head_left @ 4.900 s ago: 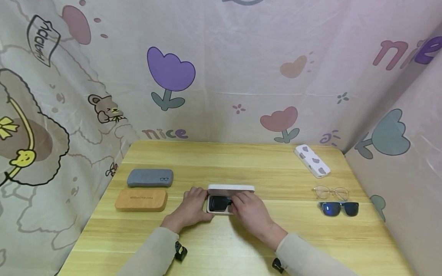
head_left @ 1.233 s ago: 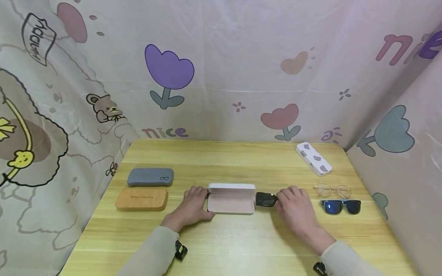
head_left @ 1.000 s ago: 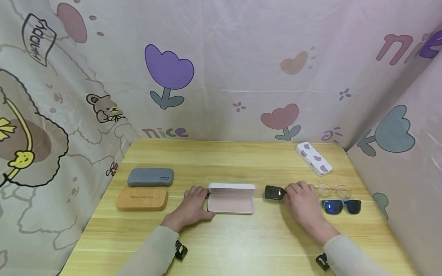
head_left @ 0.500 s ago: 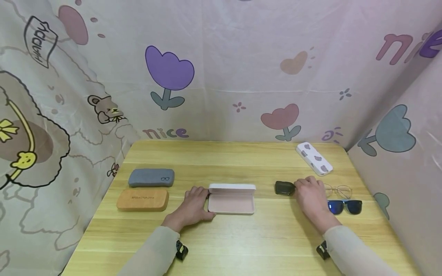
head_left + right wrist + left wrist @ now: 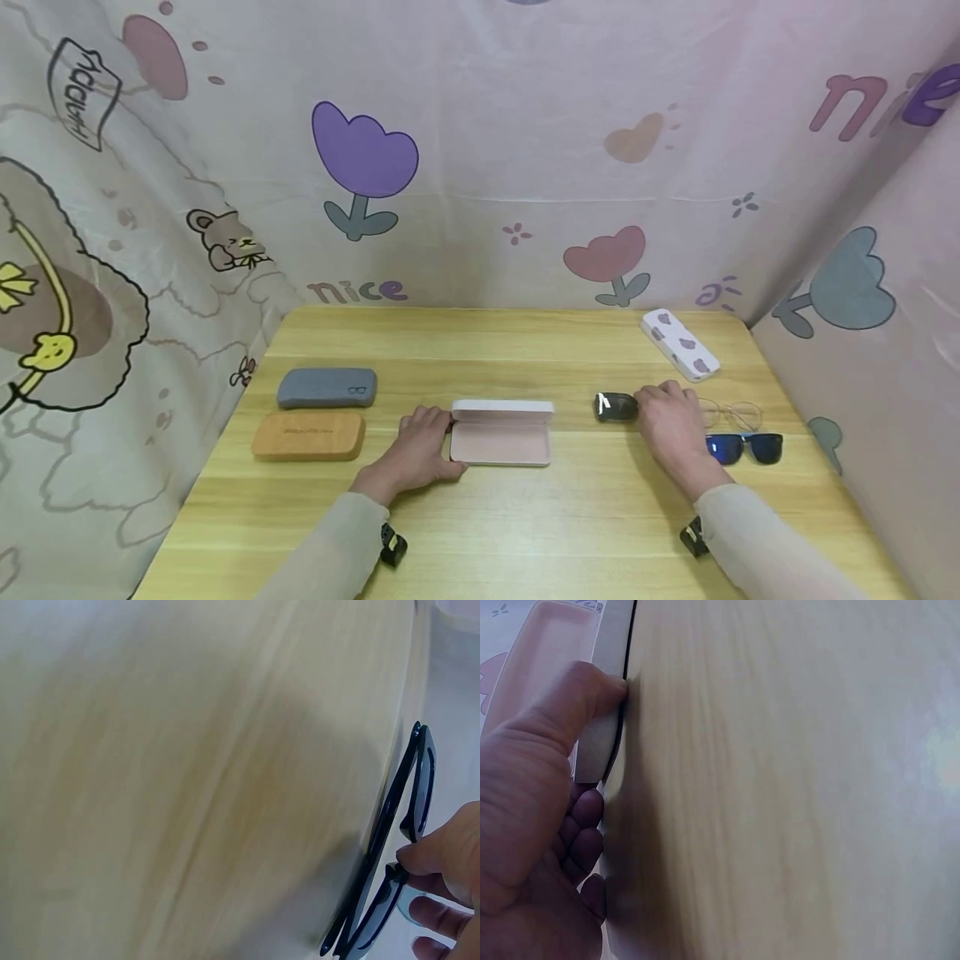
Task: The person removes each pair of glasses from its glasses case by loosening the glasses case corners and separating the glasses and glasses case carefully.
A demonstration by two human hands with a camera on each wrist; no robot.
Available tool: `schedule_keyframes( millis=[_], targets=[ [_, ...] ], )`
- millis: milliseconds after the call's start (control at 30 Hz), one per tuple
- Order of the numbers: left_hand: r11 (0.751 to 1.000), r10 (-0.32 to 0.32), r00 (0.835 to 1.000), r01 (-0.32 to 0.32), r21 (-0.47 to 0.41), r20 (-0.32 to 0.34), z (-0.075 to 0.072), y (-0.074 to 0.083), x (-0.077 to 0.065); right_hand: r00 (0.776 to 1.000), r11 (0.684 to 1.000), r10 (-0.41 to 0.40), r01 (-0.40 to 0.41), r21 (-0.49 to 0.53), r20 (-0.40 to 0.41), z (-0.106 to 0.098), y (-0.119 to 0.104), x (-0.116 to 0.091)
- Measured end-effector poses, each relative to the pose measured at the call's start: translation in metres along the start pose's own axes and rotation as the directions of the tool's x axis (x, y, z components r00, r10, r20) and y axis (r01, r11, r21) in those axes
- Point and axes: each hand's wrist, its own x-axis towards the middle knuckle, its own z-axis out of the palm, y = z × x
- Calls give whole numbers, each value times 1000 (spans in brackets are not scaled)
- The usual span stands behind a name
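Lower centre, on the wooden bench (image 5: pixel 510 525), open white rectangular case (image 5: pixel 501 442); black rectangular sunglasses (image 5: pixel 615 407) to its right! Lower left, grey oblong case (image 5: pixel 322 388) behind tan oblong case (image 5: pixel 308 437)!

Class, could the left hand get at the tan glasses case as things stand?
Probably yes: nothing stands between the left hand and the closed tan glasses case on its left, though it would likely have to release its grip on the open white glasses case.

Left hand (image 5: pixel 411 450): 1, thumb (image 5: pixel 574 697) parted from curled fingers (image 5: pixel 583 851). Right hand (image 5: pixel 672 427): 1, pinching. Forearms (image 5: pixel 333 542): 2, sleeved, angled inward.
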Motion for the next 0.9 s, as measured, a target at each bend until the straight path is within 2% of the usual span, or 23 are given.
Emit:
schedule_keyframes(
  millis=[900],
  targets=[
    [1000, 15, 1000, -15, 10, -3, -1, -3, -2, 1000, 999, 14, -14, 31, 12, -3, -7, 2]
  ],
)
